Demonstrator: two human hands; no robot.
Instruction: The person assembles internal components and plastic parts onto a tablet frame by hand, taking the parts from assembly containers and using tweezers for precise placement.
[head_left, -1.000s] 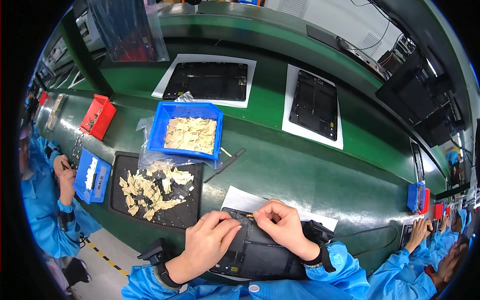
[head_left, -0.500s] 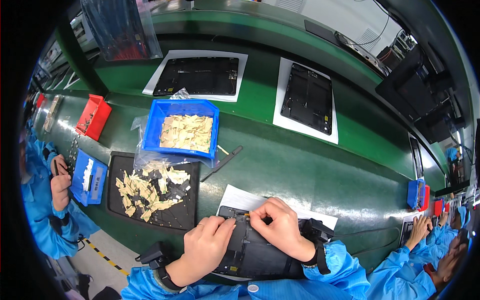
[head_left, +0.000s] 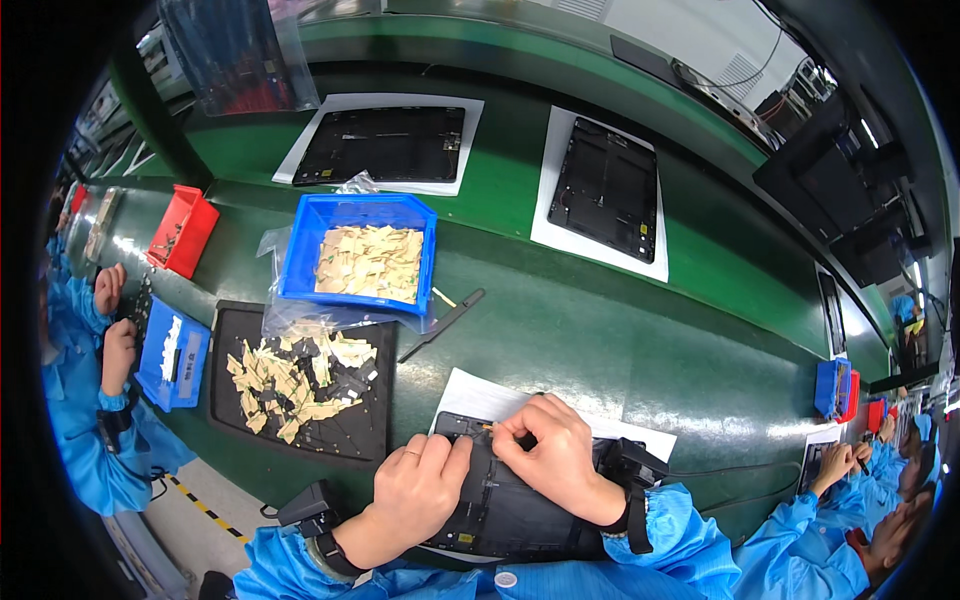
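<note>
A black tablet back shell (head_left: pixel 515 510) lies in front of me on white paper (head_left: pixel 475 390). My left hand (head_left: pixel 425 485) rests over the shell's left part, fingers bent and close together, gripping its edge; the thumb is hidden. At the shell's upper part, my right hand (head_left: pixel 553 452) has thumb and forefinger closed in a pinch at a small orange strip (head_left: pixel 487 427). The fingertips partly cover that strip. Black wrist-worn devices sit on both my wrists.
A black tray (head_left: pixel 300 385) of beige adhesive pieces lies left, below a blue bin (head_left: pixel 365 202) of similar pieces. Near it are a black pry tool (head_left: pixel 442 325), a red bin (head_left: pixel 183 232) and a smaller blue bin (head_left: pixel 172 352). Two shells (head_left: pixel 385 145) lie behind. Co-workers sit left and right.
My right fingertips have shifted slightly left and down at the orange strip. The left hand stays on the shell. At the left, a co-worker's hands have moved apart.
</note>
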